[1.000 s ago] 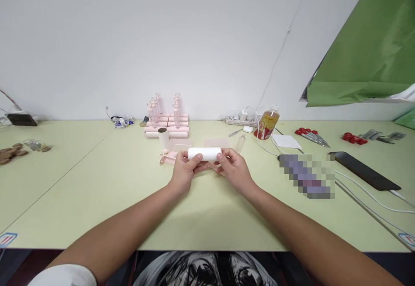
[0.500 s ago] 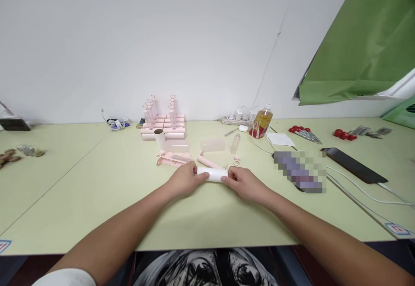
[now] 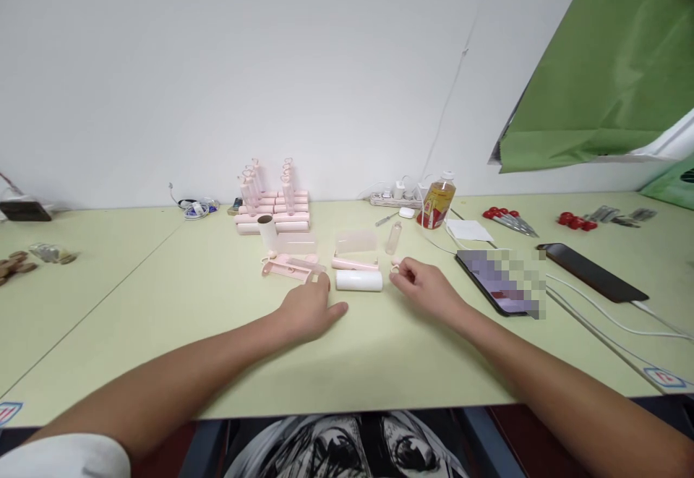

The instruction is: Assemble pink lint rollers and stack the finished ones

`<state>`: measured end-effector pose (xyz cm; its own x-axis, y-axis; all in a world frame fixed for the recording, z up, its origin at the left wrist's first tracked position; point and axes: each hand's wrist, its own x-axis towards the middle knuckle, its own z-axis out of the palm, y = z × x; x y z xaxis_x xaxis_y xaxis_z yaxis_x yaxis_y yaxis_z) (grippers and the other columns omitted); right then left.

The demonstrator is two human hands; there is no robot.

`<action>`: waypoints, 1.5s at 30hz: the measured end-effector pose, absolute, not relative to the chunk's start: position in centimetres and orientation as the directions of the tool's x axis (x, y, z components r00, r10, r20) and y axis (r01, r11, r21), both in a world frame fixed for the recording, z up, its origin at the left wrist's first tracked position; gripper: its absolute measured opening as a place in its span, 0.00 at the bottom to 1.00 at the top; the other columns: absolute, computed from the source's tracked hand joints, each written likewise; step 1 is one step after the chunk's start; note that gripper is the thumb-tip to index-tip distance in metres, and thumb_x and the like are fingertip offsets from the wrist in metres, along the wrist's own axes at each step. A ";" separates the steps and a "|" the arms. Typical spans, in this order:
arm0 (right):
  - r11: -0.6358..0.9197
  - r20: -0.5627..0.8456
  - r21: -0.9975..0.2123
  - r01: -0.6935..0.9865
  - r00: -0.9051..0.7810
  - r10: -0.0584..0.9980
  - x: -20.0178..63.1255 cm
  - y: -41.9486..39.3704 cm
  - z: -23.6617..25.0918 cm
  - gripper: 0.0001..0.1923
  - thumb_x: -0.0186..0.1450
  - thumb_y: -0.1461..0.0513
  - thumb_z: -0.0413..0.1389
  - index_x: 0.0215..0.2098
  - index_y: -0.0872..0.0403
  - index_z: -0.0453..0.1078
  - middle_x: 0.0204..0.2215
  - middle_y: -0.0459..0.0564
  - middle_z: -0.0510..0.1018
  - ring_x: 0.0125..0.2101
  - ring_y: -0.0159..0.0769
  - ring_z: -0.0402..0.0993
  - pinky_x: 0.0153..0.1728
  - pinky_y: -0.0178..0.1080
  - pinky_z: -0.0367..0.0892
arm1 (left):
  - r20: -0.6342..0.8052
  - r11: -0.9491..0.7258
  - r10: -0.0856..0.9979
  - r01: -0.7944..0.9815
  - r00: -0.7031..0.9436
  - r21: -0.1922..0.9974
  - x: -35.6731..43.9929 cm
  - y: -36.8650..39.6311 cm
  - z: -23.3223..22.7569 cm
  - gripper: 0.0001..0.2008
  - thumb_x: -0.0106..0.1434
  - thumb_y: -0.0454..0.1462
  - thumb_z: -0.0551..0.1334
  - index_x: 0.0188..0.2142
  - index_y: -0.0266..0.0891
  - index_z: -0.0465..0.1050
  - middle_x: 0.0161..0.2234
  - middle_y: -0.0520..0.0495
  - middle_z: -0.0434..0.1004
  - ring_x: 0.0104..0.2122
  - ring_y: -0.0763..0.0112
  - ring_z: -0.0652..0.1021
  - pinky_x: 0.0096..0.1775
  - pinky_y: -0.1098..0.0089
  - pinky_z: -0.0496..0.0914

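A plain white roll (image 3: 358,281) lies level on the table between my hands, touched by neither. My left hand (image 3: 306,309) rests beside its left end, thumb stretched away from the fingers and nothing held. Just beyond the fingertips is a long pink casing piece (image 3: 287,269) with holes. My right hand (image 3: 428,286) is closed at the fingertips around a small pink heart-shaped loop (image 3: 395,268), partly hidden by the fingers. Behind the roll lie a narrow pink strip (image 3: 355,265) and a translucent pink cover (image 3: 356,241). A clear pink tube (image 3: 393,238) lies farther right.
A brown cardboard-lined roll (image 3: 267,232) stands left of another translucent cover (image 3: 296,243). Stacked pink rollers (image 3: 293,227) sit by the wall. To the right are a juice bottle (image 3: 438,203), a phone (image 3: 482,283) with its screen blurred, a dark phone (image 3: 590,273) and cables.
The white roll has left both hands and lies on the table. My left hand has opened beside it; my right hand has shifted right to the pink loop. The pink strip now lies straighter.
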<state>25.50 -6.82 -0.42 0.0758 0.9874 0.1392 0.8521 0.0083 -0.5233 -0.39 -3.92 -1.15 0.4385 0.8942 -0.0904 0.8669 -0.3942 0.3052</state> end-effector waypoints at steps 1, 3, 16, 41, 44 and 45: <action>-0.010 0.191 -0.484 0.875 0.117 0.975 26.2 -6.6 -0.4 0.16 0.65 0.50 0.48 0.28 0.52 0.63 0.24 0.46 0.72 0.25 0.36 0.67 0.26 0.37 0.58 | -0.090 -0.438 0.878 0.865 0.470 0.245 -0.6 -4.1 -1.2 0.24 0.63 0.56 0.51 0.45 0.39 0.63 0.37 0.41 0.76 0.31 0.56 0.77 0.27 0.66 0.61; -0.043 0.306 -0.382 0.923 0.171 0.937 27.7 -5.9 -0.7 0.17 0.66 0.50 0.47 0.36 0.54 0.67 0.35 0.54 0.76 0.34 0.42 0.72 0.34 0.41 0.64 | -0.096 -0.508 0.848 0.851 0.521 0.135 -1.1 -4.3 -1.3 0.24 0.64 0.56 0.48 0.43 0.38 0.64 0.37 0.40 0.76 0.32 0.53 0.78 0.28 0.64 0.63; -0.172 0.015 -0.279 0.945 0.184 0.983 29.1 -4.6 -4.3 0.45 0.66 0.40 0.28 0.70 0.62 0.40 0.68 0.63 0.46 0.67 0.54 0.42 0.63 0.57 0.46 | 0.004 -0.615 0.784 0.775 0.621 0.147 -3.1 -3.6 -2.0 0.19 0.66 0.52 0.50 0.32 0.41 0.64 0.30 0.49 0.74 0.28 0.64 0.75 0.26 0.68 0.56; 0.200 0.057 -0.565 0.800 -0.204 0.977 24.6 -2.6 1.6 0.16 0.67 0.54 0.47 0.36 0.53 0.74 0.27 0.48 0.78 0.29 0.37 0.71 0.30 0.36 0.61 | 0.033 -0.556 0.826 0.803 0.563 0.215 -2.6 -3.9 1.9 0.17 0.65 0.47 0.53 0.46 0.41 0.68 0.37 0.46 0.77 0.33 0.63 0.77 0.29 0.68 0.63; 0.175 -0.021 -0.495 0.851 -0.213 0.977 23.8 -1.3 1.7 0.21 0.68 0.52 0.46 0.22 0.53 0.67 0.22 0.47 0.74 0.24 0.34 0.66 0.26 0.35 0.54 | 0.116 -0.535 0.845 0.828 0.522 0.168 -0.8 -4.0 2.3 0.20 0.65 0.44 0.54 0.55 0.43 0.64 0.48 0.44 0.72 0.39 0.61 0.76 0.34 0.67 0.66; 0.162 -0.021 -0.470 0.868 -0.195 0.981 23.6 -1.1 1.4 0.23 0.68 0.51 0.46 0.20 0.53 0.65 0.20 0.46 0.72 0.23 0.33 0.64 0.25 0.35 0.52 | 0.126 -0.529 0.848 0.836 0.515 0.147 0.0 -4.2 2.2 0.21 0.65 0.43 0.54 0.57 0.44 0.62 0.50 0.43 0.70 0.40 0.61 0.76 0.35 0.66 0.67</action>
